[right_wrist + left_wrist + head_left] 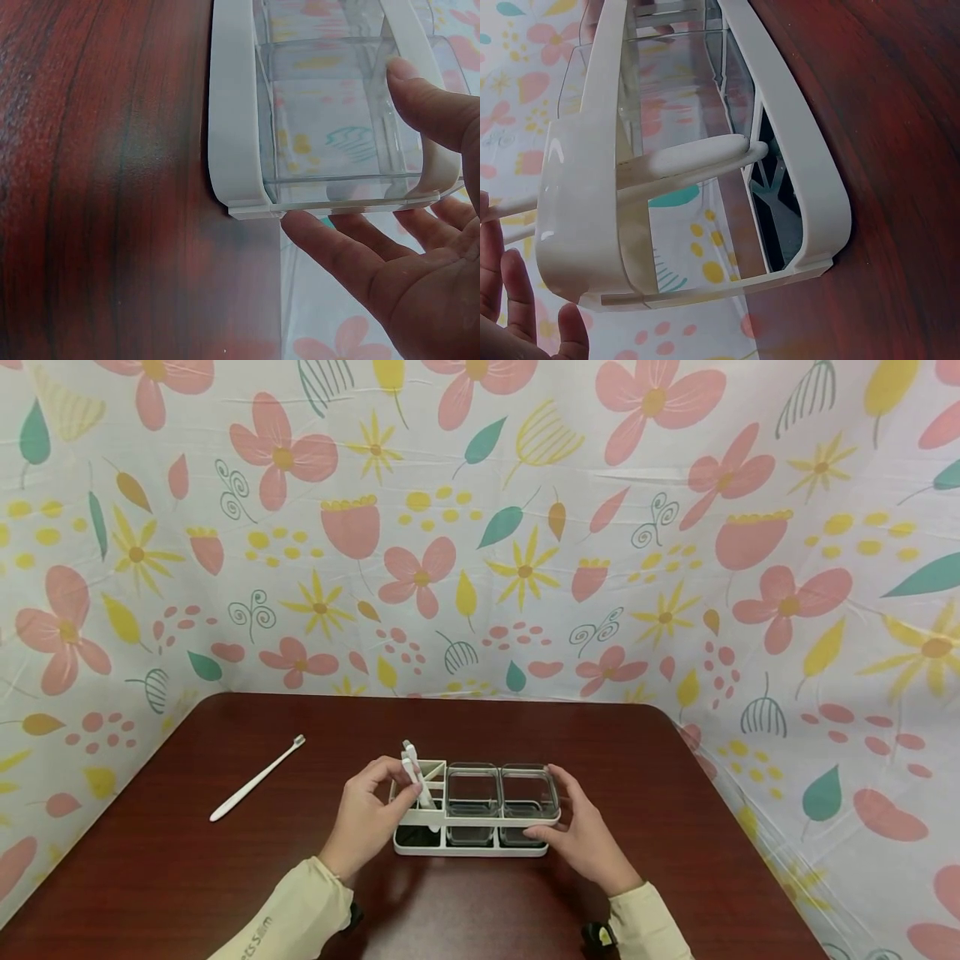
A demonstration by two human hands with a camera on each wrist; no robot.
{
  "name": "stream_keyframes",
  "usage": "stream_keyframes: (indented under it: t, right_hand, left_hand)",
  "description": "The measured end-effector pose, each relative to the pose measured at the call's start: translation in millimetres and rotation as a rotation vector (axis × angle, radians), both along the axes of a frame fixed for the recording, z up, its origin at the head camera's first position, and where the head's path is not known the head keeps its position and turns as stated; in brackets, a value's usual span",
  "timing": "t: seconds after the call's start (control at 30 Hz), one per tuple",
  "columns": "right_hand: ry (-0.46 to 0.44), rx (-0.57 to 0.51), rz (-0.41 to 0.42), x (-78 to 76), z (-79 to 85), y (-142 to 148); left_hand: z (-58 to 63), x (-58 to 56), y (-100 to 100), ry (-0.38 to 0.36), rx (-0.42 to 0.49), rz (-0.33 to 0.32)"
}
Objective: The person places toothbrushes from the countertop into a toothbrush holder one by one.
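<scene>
A white toothbrush holder (487, 822) stands on the table, with two clear cups (474, 768) set in its middle and right openings. Two white toothbrushes (427, 797) stand tilted in its divided left section, heads up. My left hand (363, 817) pinches them near the top between thumb and fingers. In the left wrist view, the toothbrush handles (694, 155) pass down through the upper frame, their ends near the dark base. My right hand (588, 839) grips the holder's right end, its thumb (427, 101) on the front and its fingers at the end wall.
Another white toothbrush (255, 781) lies on the dark wooden table (322, 727), to the left of the holder. A flower-patterned sheet (487, 568) hangs behind and around the table.
</scene>
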State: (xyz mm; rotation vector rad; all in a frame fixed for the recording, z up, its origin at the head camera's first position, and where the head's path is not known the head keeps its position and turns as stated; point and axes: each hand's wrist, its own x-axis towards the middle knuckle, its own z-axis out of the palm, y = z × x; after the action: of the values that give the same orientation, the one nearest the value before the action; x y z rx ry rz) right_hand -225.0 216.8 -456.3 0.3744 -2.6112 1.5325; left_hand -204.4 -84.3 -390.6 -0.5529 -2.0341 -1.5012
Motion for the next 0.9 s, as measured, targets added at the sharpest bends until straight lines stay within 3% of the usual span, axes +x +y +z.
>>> stream_keyframes:
  t: [0.33,0.8,0.9]
  right_hand:
    - [0.001,-0.001,-0.001,0.1,-2.8,1.2]
    - [-0.003,-0.011,0.017,0.5,0.8,1.6]
    - [0.002,-0.013,0.021,0.4,0.5,1.7]
  left_hand:
    - [-1.7,1.8,0.9,-0.055,-0.015,0.022]
    - [-3.4,2.5,1.1,-0.066,-0.023,0.049]
    - [-8.3,-0.5,0.5,-0.073,-0.027,0.054]
